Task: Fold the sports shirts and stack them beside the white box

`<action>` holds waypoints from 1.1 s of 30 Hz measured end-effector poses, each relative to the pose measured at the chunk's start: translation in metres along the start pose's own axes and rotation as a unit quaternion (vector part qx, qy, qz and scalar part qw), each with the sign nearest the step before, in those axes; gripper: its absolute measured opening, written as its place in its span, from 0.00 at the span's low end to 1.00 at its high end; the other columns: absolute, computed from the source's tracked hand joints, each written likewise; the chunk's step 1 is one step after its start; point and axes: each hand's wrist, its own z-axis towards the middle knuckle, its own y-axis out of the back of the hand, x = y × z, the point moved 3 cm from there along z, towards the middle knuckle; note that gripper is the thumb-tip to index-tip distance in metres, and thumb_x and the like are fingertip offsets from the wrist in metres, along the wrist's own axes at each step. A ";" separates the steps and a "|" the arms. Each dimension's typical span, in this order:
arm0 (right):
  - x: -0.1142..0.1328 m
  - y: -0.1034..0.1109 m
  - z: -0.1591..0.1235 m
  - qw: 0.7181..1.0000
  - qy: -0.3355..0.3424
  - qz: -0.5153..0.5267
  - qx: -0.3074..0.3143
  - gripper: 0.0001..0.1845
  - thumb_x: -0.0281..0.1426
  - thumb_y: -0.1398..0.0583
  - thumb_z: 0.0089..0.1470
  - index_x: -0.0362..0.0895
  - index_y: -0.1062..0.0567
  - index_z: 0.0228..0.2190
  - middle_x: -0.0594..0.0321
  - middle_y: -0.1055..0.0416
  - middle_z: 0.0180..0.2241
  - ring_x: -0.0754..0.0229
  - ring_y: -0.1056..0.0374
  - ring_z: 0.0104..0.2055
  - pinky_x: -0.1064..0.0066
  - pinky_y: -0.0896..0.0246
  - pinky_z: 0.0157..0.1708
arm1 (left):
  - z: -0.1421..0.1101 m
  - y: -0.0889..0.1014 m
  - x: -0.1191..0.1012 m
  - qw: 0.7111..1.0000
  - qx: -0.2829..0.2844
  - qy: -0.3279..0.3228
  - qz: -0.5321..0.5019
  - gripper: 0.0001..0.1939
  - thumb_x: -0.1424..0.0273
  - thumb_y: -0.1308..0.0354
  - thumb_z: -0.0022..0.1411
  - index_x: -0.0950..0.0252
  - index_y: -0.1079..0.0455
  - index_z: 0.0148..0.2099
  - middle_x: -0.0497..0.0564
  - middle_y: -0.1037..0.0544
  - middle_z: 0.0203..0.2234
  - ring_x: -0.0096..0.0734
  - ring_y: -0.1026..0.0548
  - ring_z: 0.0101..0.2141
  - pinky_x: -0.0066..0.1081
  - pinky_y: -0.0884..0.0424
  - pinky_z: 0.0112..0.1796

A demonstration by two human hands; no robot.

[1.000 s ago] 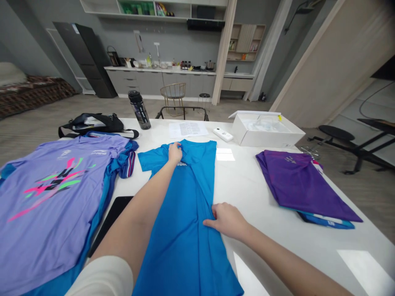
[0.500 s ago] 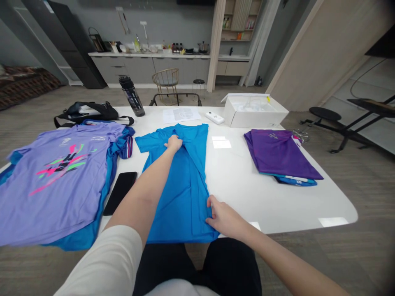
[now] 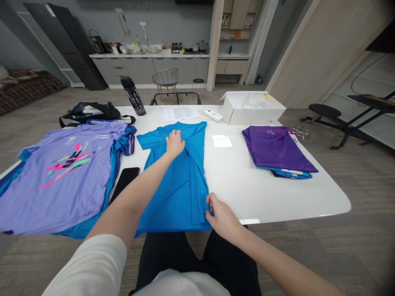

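Showing, from the head-worn view, a blue T-shirt [image 3: 173,201] lying lengthwise on a white table [image 3: 277,197], its collar toward 12 o'clock and one side turned in as a long fold. The person's left hand [image 3: 175,144] rests on the chest of the shirt just below the collar, curved against the cloth and not clenched; whether it pinches the fabric cannot be told. The right hand [image 3: 222,219] sits at the shirt's lower edge at about 4 o'clock, its fingertips [image 3: 210,200] against the folded edge; a light hold is possible, but the grasp cannot be confirmed. The fabric looks thin, soft and slippery, so it should weigh little and drape limply; a broad pinch along the folded edge or hem would probably suit it best. Around it on the table lie, at 9 o'clock, a lilac printed T-shirt [image 3: 61,181] over a blue garment [image 3: 83,230]; just beside these, a black smartphone [image 3: 125,183]; at 3 o'clock, a folded purple garment [image 3: 273,148]; at 2 o'clock, white cards [image 3: 222,142]; at 1 o'clock, an open white box [image 3: 253,111] and a white remote [image 3: 213,115]; at 12 o'clock, a printed sheet [image 3: 181,114]; at 11 o'clock, a dark water bottle [image 3: 132,96]; and at 10 o'clock, a black bag [image 3: 92,111].
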 end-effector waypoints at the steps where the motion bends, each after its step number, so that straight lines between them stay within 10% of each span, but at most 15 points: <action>1: 0.001 -0.001 -0.001 1.000 0.007 0.020 -0.008 0.13 0.22 0.45 0.55 0.49 0.39 0.40 0.69 0.37 0.27 0.58 0.36 0.30 0.69 0.49 0.31 | -0.012 0.002 -0.011 0.999 0.017 -0.029 0.007 0.17 0.71 0.52 0.68 0.63 0.37 0.58 0.62 0.30 0.58 0.48 0.32 0.58 0.44 0.37 0.55; 7: 0.000 0.008 -0.007 0.998 0.023 0.062 0.005 0.10 0.25 0.44 0.55 0.49 0.36 0.38 0.72 0.39 0.24 0.61 0.38 0.27 0.71 0.51 0.28 | -0.124 0.018 -0.039 0.970 0.231 0.001 0.073 0.24 0.53 0.53 0.72 0.68 0.35 0.56 0.66 0.22 0.45 0.54 0.22 0.47 0.43 0.28 0.44; 16: -0.019 0.052 0.090 0.996 0.001 -0.082 -0.030 0.11 0.41 0.42 0.64 0.47 0.25 0.38 0.63 0.26 0.26 0.57 0.29 0.33 0.71 0.47 0.32 | -0.288 0.054 -0.070 0.982 0.184 -0.004 0.031 0.15 0.58 0.47 0.71 0.65 0.32 0.50 0.57 0.24 0.43 0.45 0.23 0.42 0.37 0.30 0.38; 26: -0.024 0.105 0.295 0.987 0.020 -0.109 -0.114 0.12 0.33 0.41 0.62 0.44 0.23 0.45 0.54 0.23 0.46 0.54 0.28 0.47 0.68 0.36 0.47 | -0.315 0.047 -0.065 0.983 0.107 -0.117 -0.090 0.11 0.68 0.39 0.64 0.59 0.30 0.49 0.49 0.24 0.41 0.42 0.27 0.43 0.45 0.38 0.48; 33: -0.028 0.117 0.404 0.971 0.017 -0.185 -0.150 0.27 0.31 0.53 0.65 0.51 0.34 0.63 0.55 0.42 0.67 0.42 0.48 0.67 0.37 0.47 0.61 | -0.309 0.038 -0.072 0.988 0.069 -0.109 -0.084 0.08 0.76 0.48 0.68 0.60 0.30 0.43 0.47 0.26 0.30 0.35 0.28 0.32 0.40 0.37 0.39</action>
